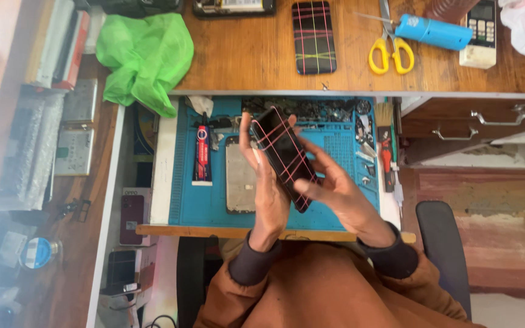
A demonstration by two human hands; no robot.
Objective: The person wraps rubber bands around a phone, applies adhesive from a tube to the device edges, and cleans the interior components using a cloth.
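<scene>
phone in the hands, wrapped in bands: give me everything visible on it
The phone is a slim black slab with a glossy dark face, bound by several thin red rubber bands crossing it lengthwise and crosswise. It is held tilted above the blue work mat, its top end toward the upper left. The left hand cradles it from beneath and along its left edge; the right hand grips its lower right end with its fingers.

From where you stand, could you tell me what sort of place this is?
Probably a phone repair bench: both hands hold a phone bound with rubber bands over a blue repair mat, with a glue tube and scissors nearby.
</scene>
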